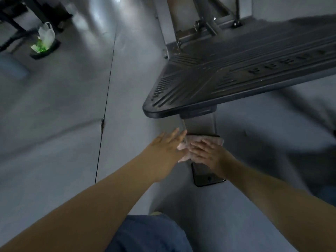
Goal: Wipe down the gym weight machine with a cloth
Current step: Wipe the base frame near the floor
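A pale pink cloth [192, 140] lies on the low dark base beam [200, 128] of the weight machine, just in front of the ribbed black footplate [227, 77]. My right hand [207, 153] presses flat on the cloth with fingers spread. My left hand [169, 144] reaches in from the left with straight fingers, its fingertips at the cloth's left edge beside the beam. The beam's rounded end cap [209, 179] shows below my right wrist.
Grey floor surrounds the machine, with a dark seam [105, 110] running down the left side. A white plastic bag with a green item [44, 40] sits on a black foot of another frame at far left. Metal uprights [190, 24] rise behind the footplate. My blue trouser leg [151, 233] fills the bottom.
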Tool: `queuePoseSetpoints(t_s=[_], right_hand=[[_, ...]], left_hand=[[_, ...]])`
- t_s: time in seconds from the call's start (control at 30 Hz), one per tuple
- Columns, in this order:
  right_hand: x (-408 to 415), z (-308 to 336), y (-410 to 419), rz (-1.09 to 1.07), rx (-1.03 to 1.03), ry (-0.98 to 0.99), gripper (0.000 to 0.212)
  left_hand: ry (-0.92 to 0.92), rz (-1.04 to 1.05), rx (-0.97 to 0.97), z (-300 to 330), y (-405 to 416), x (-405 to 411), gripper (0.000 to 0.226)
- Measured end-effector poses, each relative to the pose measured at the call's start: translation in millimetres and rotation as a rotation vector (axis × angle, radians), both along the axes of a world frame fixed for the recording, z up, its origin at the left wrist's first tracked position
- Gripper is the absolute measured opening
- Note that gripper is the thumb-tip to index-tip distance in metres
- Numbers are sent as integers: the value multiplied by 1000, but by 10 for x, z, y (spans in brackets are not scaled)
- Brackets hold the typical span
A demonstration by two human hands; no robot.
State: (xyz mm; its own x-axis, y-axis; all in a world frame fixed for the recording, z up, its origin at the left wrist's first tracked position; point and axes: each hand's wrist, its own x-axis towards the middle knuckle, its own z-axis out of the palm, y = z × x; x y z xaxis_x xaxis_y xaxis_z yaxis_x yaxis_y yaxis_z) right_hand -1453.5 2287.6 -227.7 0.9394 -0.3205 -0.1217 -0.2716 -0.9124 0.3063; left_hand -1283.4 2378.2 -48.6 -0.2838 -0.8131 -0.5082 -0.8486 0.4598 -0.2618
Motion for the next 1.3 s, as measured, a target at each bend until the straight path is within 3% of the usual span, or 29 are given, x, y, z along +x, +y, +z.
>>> queuePoseSetpoints(t_s=[0.07,0.1,0.17,0.2,0.3,0.37,0.4,0.47,0.63,0.7,0.77,0.8,0.87,0.93,0.97,1.0,1.07,1.13,1.2,1.3], right_hand=[[87,429,-59,5,-109,75,64],[95,597,-25,-54,-47,111,66],[167,703,-114,-89,-71,-126,54],[185,787,-97,-145,-34,-152,47],[299,1054,-11,-118,-51,0,49],[345,1213,72,-247,42,233,60],[372,1246,82,-274,63,245,65],[354,1222,19,-258,92,164,71],[363,1300,-107,-179,82,188,73],[398,1310,-121,-123,55,227,72],[452,1243,-196,-109,126,137,77],[487,1196,-221,-81,119,82,79],[494,1146,-242,-88,101,40,72],[384,1199,-207,-73,-19,8,49],[297,1217,-205,-60,-65,-8,48],[223,1230,-159,-53,-29,20,43],[216,1397,5,-263,115,-95,31],[334,1550,157,-344,150,-185,31],[454,1652,289,-365,91,-282,20],[661,1707,475,-501,-50,-416,30]], left_hand=[[76,80,68,-6,123,67,73],[142,139,94,3,175,78,73],[358,339,136,-10,288,36,71],[500,462,147,-47,337,-19,70],[872,761,64,-225,408,-191,67],[1039,900,-5,-382,399,-314,67],[1096,958,-30,-452,376,-366,67],[1182,1036,-109,-574,314,-452,59],[1402,1105,-375,-632,94,-447,42],[1632,1150,-430,-793,-84,-392,39],[1833,1297,-446,-912,-282,-339,41],[1978,1269,-405,-999,-352,-319,42],[2018,1082,-439,-1161,-441,-279,40],[1901,955,-456,-1201,-494,-312,35],[1796,821,-508,-1237,-484,-302,32],[1779,750,-450,-1286,-477,-295,37],[1691,732,-230,-1434,-528,-302,69],[1594,766,-269,-1455,-597,-357,81],[1689,815,-336,-1370,-642,-416,87],[2061,1112,-139,-1371,-737,-446,118]])
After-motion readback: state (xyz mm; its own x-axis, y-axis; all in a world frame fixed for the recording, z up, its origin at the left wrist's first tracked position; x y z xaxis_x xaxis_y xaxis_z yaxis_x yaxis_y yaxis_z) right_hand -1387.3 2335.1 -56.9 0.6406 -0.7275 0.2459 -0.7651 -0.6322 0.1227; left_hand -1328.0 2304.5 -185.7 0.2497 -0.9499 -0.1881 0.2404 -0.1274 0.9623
